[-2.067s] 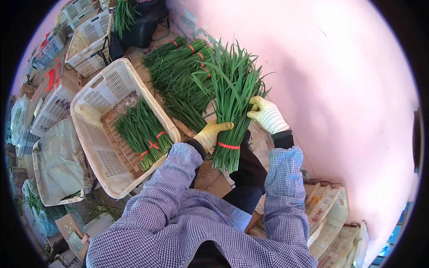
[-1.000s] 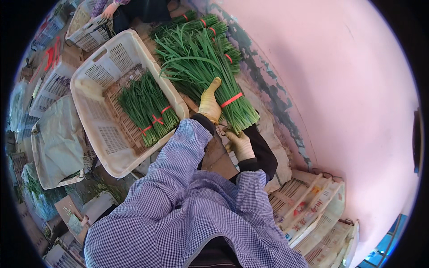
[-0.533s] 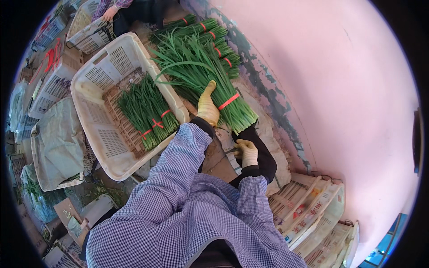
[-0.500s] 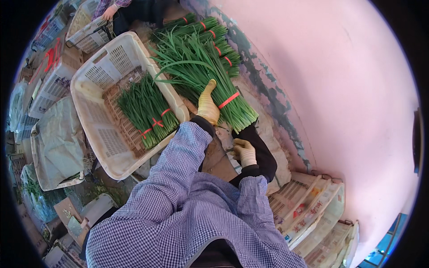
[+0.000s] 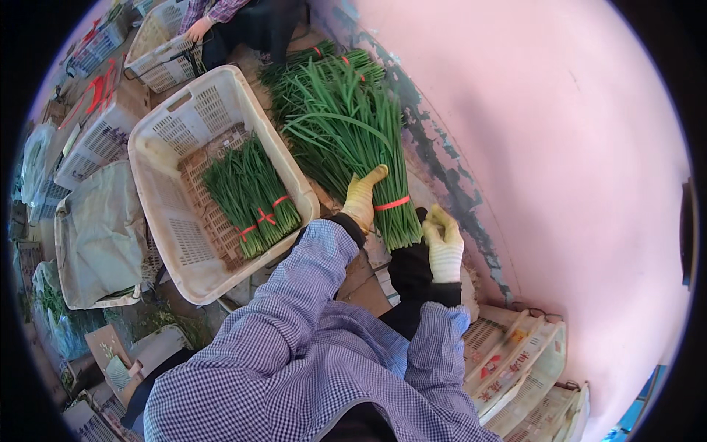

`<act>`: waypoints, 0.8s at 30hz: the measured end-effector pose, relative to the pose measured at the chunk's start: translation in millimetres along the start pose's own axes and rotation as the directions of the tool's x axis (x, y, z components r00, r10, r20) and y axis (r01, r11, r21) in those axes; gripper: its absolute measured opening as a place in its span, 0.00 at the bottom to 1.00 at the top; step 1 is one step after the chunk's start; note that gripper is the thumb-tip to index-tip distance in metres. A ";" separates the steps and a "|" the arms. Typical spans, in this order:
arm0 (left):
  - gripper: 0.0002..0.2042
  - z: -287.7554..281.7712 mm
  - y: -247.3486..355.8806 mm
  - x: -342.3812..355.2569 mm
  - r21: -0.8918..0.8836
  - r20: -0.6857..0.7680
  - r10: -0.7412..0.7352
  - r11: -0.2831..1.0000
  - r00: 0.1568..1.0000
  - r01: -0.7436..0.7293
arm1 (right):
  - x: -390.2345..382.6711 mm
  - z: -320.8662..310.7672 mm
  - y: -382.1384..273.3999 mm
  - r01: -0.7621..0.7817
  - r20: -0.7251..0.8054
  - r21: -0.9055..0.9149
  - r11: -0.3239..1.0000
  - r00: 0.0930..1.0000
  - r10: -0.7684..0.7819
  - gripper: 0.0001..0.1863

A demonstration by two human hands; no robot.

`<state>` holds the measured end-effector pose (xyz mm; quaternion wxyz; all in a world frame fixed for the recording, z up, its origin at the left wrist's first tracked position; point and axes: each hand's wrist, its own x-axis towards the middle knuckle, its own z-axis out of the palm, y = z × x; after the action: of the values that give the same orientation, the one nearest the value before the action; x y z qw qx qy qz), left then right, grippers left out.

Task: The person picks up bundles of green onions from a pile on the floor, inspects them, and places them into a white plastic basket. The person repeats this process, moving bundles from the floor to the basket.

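My left hand (image 5: 361, 200), in a yellow-and-white glove, grips a large bundle of garlic chives (image 5: 394, 173) bound with a red band; the thumb lies across the stalks. Their pale cut ends point toward me, and the long leaves spread away. Just right of those ends is my gloved right hand (image 5: 445, 247), its fingers curled in; whatever they may hold is too small to make out. To the left, a pale plastic crate (image 5: 168, 239) holds several banded chive bundles (image 5: 250, 195). More banded chives (image 5: 320, 55) lie beyond the held bundle.
A pink wall (image 5: 530, 132) with peeling paint rises on the right. Stacked crates (image 5: 515, 353) stand at lower right. A cloth-covered crate (image 5: 99, 228) is at left. At the top, another person's hand (image 5: 199, 29) rests at a smaller crate (image 5: 158, 55).
The held chive bundle has turned more upright and shifted slightly right, with my left hand on it. My right hand has moved right and up, from below the cut ends to beside them.
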<state>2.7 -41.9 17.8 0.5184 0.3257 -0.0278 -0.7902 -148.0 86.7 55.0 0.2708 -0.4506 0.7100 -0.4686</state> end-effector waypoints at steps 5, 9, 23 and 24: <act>0.20 -2.3 -3.7 -4.2 0.165 0.147 -0.082 0.985 0.986 0.057 | 50.0 38.0 2.9 0.094 -0.032 -0.092 0.991 0.995 -0.097 0.33; 0.24 -0.3 -0.7 -11.6 0.199 0.210 -0.158 0.973 0.965 0.116 | 70.2 48.6 4.1 -0.036 0.060 -0.367 0.930 0.996 0.062 0.34; 0.18 -3.2 -12.9 -3.2 0.209 0.286 -0.213 0.965 0.934 0.156 | 83.1 17.8 4.8 -0.016 0.073 -0.422 0.907 0.996 0.051 0.28; 0.18 -0.2 -12.9 -3.8 0.221 0.308 -0.218 0.963 0.926 0.153 | 86.4 15.9 1.2 0.017 0.048 -0.427 0.904 0.999 0.003 0.27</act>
<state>-6.5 -32.7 14.5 0.3950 0.2387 -0.1595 -0.8727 -174.3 3.0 50.6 0.1807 -0.5123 0.7871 -0.2921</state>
